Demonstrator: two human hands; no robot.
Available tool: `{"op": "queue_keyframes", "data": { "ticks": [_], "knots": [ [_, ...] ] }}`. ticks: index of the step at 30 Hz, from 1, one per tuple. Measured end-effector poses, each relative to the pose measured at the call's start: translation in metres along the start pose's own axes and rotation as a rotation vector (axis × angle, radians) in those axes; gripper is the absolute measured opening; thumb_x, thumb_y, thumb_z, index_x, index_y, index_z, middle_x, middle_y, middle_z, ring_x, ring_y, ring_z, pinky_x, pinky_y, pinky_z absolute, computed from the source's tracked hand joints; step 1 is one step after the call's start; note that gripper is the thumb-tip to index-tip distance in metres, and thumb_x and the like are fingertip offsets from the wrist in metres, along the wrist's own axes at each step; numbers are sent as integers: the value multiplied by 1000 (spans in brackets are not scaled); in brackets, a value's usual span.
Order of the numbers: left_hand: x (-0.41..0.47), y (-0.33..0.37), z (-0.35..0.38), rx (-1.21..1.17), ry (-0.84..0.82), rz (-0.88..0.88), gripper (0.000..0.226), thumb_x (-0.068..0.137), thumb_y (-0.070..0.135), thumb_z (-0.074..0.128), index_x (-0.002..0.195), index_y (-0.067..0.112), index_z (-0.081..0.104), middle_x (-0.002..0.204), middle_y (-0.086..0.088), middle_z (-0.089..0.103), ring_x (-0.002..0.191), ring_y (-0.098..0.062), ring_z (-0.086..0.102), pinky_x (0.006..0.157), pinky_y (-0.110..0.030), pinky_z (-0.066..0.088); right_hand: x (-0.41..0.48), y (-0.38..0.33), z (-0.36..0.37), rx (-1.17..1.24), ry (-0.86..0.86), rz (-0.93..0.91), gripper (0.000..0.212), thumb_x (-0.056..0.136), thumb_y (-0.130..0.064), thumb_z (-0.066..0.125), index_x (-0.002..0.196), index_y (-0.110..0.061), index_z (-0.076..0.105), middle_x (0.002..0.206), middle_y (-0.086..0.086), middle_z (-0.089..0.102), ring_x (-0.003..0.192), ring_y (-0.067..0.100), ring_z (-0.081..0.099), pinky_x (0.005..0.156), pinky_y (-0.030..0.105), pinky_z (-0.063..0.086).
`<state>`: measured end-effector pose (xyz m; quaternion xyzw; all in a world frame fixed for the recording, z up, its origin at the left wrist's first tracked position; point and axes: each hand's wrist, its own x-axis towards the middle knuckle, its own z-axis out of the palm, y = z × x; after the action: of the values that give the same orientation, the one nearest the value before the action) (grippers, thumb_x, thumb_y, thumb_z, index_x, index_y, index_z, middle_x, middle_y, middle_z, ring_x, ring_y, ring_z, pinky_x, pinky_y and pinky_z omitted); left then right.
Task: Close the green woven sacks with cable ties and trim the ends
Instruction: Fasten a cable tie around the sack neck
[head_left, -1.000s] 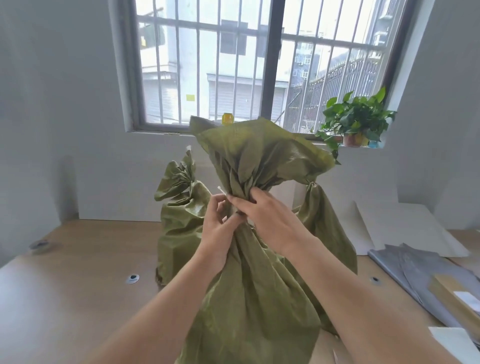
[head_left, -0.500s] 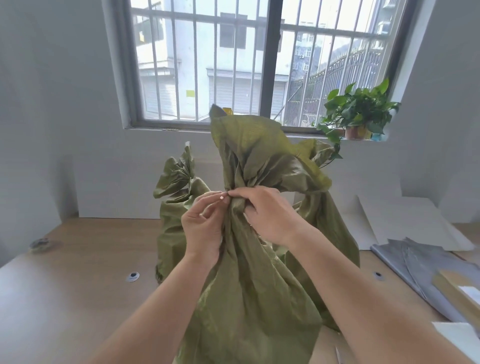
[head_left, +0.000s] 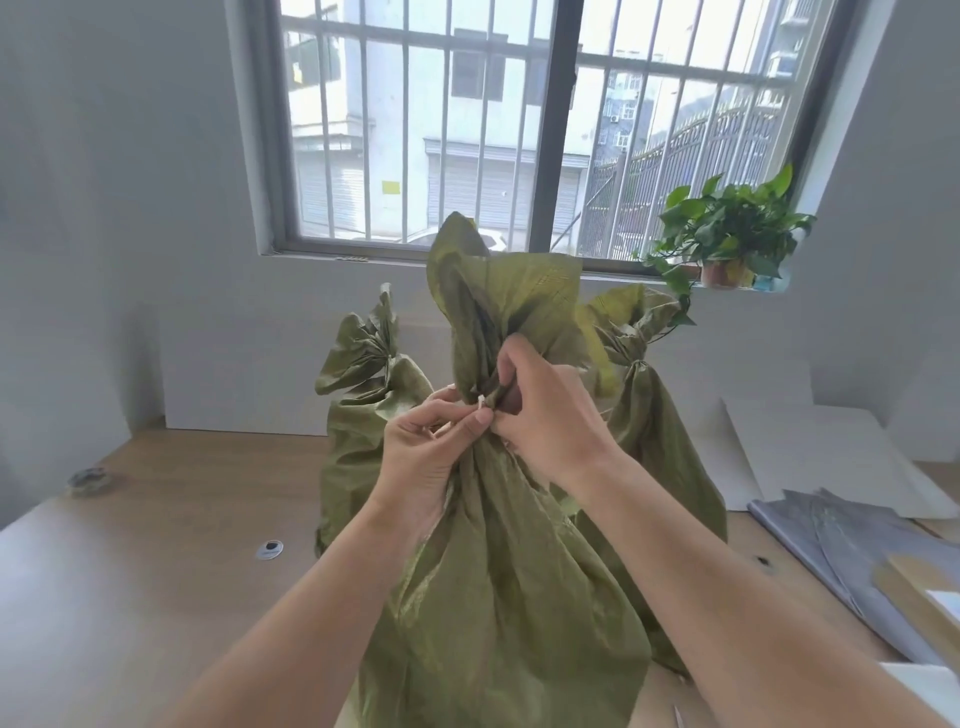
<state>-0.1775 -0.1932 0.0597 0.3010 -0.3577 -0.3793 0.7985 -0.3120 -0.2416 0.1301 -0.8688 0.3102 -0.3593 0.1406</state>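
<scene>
Pinching cable tie (head_left: 482, 414): left grip (head_left: 431, 457) | right grip (head_left: 550, 415) clutches sack neck (head_left: 470, 364) (tied sacks (head_left: 363, 395) just behind)

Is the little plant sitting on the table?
No, the potted plant stands high up on the window sill.

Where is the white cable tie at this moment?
The white cable tie is near the centre of the head view, at the gathered neck of the front green sack, where the left hand and the right hand meet.
</scene>
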Motion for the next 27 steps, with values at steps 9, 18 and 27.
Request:
{"op": "queue_keyframes", "data": {
  "ticks": [9,18,27],
  "knots": [
    [-9,-1,-1,164,110,131,9,87,-8,76,81,-2,73,80,-1,72,76,-14,72,77,-32,63,-1,17,6,108,-35,-23,17,91,-9,78,87,-23,68,77,-11,71,70,2,68,71,27,60],
    [-6,-9,-11,158,202,114,10,87,-1,80,84,4,73,85,-4,74,77,-15,71,77,-35,61,-12,45,10,530,-139,24,24,82,0,86,101,-13,82,96,0,81,94,16,78,93,32,62],
    [-2,-11,-7,148,212,126,9,78,8,85,79,12,77,101,-12,71,85,-16,72,90,-40,59,-7,48,29,594,70,-71,14,89,-3,79,91,-17,82,95,-5,79,92,14,74,88,30,59]
  ]
}}
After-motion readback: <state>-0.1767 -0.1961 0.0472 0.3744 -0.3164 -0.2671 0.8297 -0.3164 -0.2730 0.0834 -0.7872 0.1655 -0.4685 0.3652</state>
